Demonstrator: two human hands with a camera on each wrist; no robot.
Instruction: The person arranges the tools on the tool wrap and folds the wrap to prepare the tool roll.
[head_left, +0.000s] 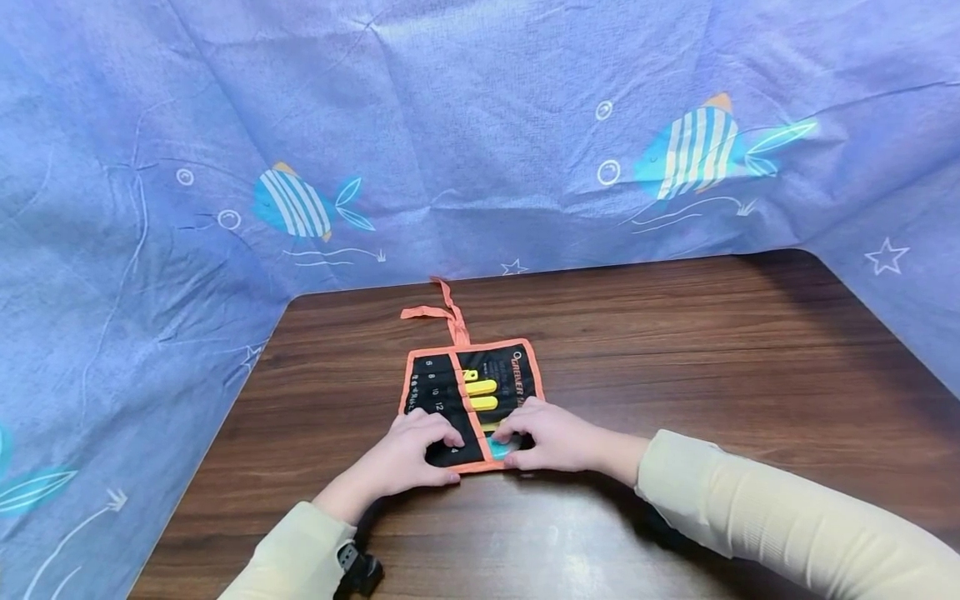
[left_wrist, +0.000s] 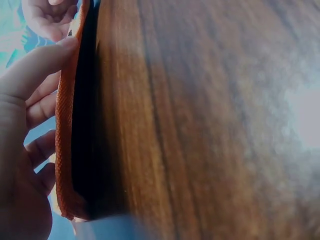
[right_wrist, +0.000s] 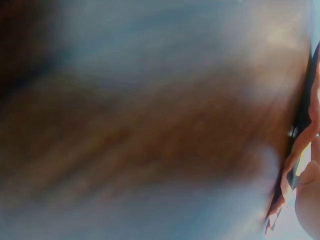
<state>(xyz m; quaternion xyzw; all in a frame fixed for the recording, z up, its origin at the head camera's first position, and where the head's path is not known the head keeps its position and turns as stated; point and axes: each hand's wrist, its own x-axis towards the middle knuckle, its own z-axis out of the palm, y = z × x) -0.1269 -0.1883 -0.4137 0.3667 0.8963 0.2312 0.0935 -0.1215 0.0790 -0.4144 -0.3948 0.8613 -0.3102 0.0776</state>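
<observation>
A black fabric tool roll point(head_left: 438, 379) with orange trim lies unfolded on the table, its left panel printed with numbers. Several yellow pieces with rounded ends point(head_left: 482, 388) stick out of its pockets. My left hand point(head_left: 408, 450) holds the near left part, thumb at the orange edge and fingers over the panel; the left wrist view shows the thumb on the orange trim point(left_wrist: 65, 125). At the near right pocket, the thumb and forefinger of my right hand point(head_left: 558, 437) pinch a teal piece point(head_left: 501, 448), whose kind is hidden. The right wrist view is mostly blurred.
Orange tie straps point(head_left: 450, 312) extend from the roll's far edge across the brown wooden table point(head_left: 675, 350). A blue cloth with fish prints point(head_left: 480, 150) hangs behind and beside the table. A black device point(head_left: 360, 571) sits at the left wrist.
</observation>
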